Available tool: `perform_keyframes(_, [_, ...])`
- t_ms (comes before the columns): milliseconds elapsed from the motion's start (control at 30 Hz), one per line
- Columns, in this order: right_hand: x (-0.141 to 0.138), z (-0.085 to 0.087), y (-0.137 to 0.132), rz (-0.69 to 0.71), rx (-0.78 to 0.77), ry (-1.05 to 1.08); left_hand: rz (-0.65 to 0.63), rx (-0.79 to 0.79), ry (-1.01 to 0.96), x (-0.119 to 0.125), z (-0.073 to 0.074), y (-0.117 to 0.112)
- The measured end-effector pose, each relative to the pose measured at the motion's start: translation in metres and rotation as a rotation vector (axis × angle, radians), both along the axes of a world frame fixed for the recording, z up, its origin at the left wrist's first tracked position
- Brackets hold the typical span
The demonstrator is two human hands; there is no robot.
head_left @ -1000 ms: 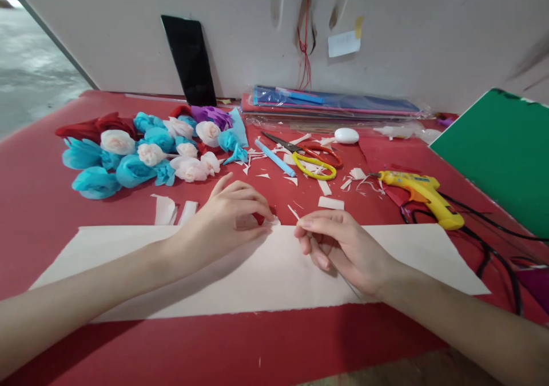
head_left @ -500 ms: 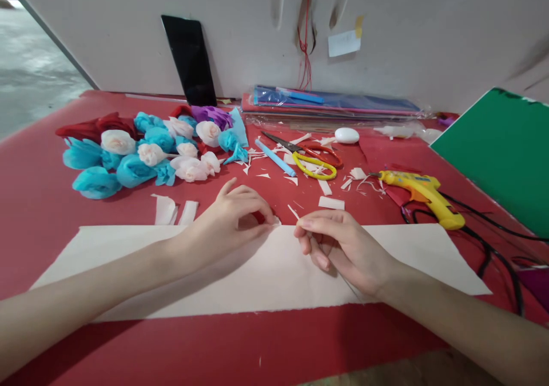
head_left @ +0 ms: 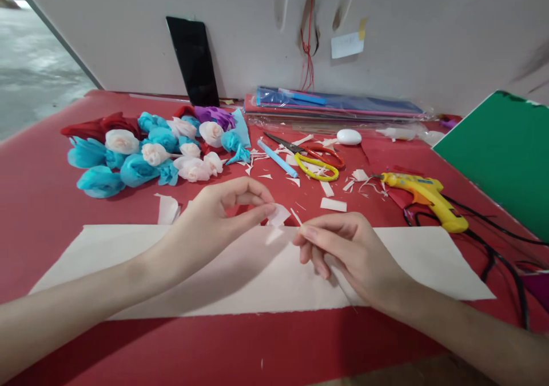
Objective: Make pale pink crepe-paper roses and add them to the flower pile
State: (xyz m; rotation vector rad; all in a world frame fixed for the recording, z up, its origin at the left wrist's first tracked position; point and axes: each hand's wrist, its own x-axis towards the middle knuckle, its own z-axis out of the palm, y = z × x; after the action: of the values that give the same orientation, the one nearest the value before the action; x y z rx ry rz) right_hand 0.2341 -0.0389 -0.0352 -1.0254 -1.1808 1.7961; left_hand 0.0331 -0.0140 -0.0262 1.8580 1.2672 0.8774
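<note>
Between thumb and forefinger, my left hand (head_left: 229, 214) pinches a small pale paper petal (head_left: 279, 215), raised just above the sheet. My right hand (head_left: 338, 249) is closed around a thin stick (head_left: 297, 217) whose white tip points up toward the petal; the two are close but apart. The stick's lower end runs down behind the right palm. Under both hands lies a long cream paper sheet (head_left: 180, 300). A loose pale paper piece (head_left: 167, 209) rests past its back edge, and another beside it is mostly hidden by my left hand.
Blue, white, red and purple paper flowers (head_left: 137, 170) are heaped at the left. Scissors (head_left: 316, 167), a blue pen (head_left: 278, 158) and paper scraps (head_left: 333, 204) lie mid-table. A yellow glue gun (head_left: 429, 194) with black cable sits right, near a green board (head_left: 497, 151). A phone (head_left: 193, 60) leans behind.
My left hand has lifted a small paper petal off the back edge of the sheet. My right hand keeps the stick in nearly the same place. The view has shifted slightly.
</note>
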Motion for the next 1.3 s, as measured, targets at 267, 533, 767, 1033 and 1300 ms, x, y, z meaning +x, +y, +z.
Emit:
perform_keyframes(267, [-0.005, 0.021, -0.022, -0.032, 0.576, -0.362, -0.034, -0.093, -0.263, 0.006, 0.019, -0.021])
perform_keyframes(533, [-0.003, 0.021, -0.023, -0.023, 0.802, -0.442, -0.124, -0.602, -0.493, 0.013, 0.032, -0.028])
perform_keyframes(767, [-0.003, 0.021, -0.019, -0.023, 0.83, -0.416, -0.14, -0.634, -0.5, 0.01, 0.035, -0.028])
perform_keyframes(1033, [-0.003, 0.022, -0.019, -0.06, 0.839, -0.444, -0.128, -0.601, -0.598, 0.009, 0.029, -0.029])
perform_keyframes(1300, [-0.002, 0.02, -0.023, -0.067, 0.868, -0.416, -0.277, -0.605, -0.618, 0.01, 0.026, -0.034])
